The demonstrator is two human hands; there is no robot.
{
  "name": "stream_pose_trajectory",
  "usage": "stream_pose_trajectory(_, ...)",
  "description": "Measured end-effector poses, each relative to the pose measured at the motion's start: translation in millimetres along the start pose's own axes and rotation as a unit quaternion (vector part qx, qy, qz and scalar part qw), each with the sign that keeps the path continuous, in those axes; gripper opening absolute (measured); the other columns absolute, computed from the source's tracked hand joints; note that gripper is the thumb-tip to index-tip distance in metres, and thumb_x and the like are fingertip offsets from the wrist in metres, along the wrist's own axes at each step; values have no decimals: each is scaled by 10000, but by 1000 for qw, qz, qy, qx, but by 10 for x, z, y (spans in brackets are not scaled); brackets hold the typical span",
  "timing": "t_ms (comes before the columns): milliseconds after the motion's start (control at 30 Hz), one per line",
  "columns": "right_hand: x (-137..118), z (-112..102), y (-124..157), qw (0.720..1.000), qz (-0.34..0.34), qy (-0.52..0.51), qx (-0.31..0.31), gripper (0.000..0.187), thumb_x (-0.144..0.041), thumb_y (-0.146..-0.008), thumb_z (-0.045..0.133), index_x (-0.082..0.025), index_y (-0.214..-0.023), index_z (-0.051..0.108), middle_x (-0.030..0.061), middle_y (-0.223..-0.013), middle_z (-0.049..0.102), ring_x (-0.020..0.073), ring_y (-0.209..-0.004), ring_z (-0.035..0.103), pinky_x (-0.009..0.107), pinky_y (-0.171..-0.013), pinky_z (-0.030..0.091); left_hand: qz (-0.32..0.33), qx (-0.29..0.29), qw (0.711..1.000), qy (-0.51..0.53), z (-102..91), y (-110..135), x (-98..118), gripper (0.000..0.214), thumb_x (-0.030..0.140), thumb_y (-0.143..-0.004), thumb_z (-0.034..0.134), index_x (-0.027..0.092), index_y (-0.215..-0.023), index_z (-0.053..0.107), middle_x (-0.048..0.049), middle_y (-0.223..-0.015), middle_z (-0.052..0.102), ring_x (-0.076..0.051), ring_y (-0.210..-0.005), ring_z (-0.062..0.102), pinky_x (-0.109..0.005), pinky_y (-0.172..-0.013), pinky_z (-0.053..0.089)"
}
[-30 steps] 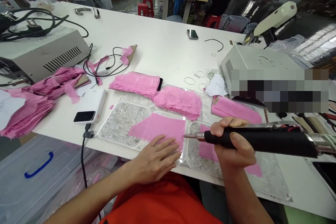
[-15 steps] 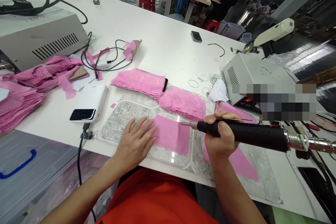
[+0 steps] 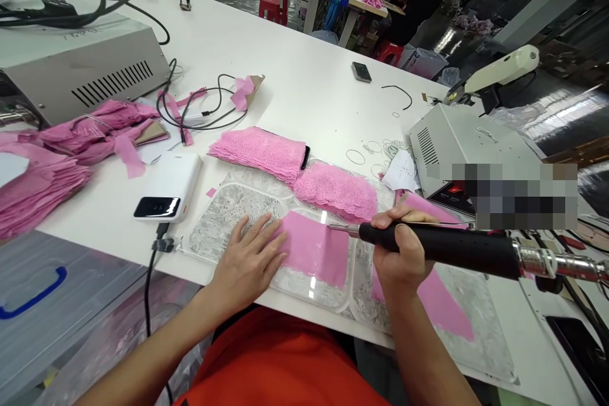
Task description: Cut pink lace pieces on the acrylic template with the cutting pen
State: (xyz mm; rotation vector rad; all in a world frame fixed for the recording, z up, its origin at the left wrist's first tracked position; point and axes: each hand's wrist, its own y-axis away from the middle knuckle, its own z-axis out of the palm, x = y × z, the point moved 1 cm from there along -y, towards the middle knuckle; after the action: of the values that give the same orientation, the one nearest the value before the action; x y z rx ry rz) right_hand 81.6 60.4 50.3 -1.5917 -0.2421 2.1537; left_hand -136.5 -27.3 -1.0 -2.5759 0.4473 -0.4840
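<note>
Fabric, a thin, flat, pink piece point(image 3: 314, 250): lies on the mottled grey-and-white board point(image 3: 209, 222) in front of you, between your hands.
Left hand point(image 3: 250, 260): your fingers are spread flat at the piece's left edge, gripping nothing, seemingly to steady it.
Right hand point(image 3: 402, 254): your fingers are closed around the black-handled, metal-ended tool point(image 3: 457, 247).
Metal tip point(image 3: 342, 227): points left over the piece's upper part; you cannot tell whether it touches.
Piece under the tip: probably mid-step, since you have the tool over it and no completed line can be made out.
Second pink piece point(image 3: 445, 307): lies by your right wrist, partly hidden; whether you have worked it is unclear.
Lacy pink stacks, left point(image 3: 259, 151) and right point(image 3: 337, 191): lie side by side beyond the piece; finished or waiting, you cannot tell.
Pink cloth bundle point(image 3: 47, 184): heaped far left on the white tabletop point(image 3: 295, 101), apparently outside your current step.
</note>
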Motion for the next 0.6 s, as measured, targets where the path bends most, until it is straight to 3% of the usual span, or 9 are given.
stream_pose_trajectory(600,89,311,-2,999,2,-20,-38,109,-208,-704,602,-227,-789,537,-33,-810,514,83,-587,539,300,-617,495,5,20,1000,16,-99,127,-17,263,192,-927,527,214,-1169,629,-63,-1243,650,-265,-1274,512,-499,-1129,280)
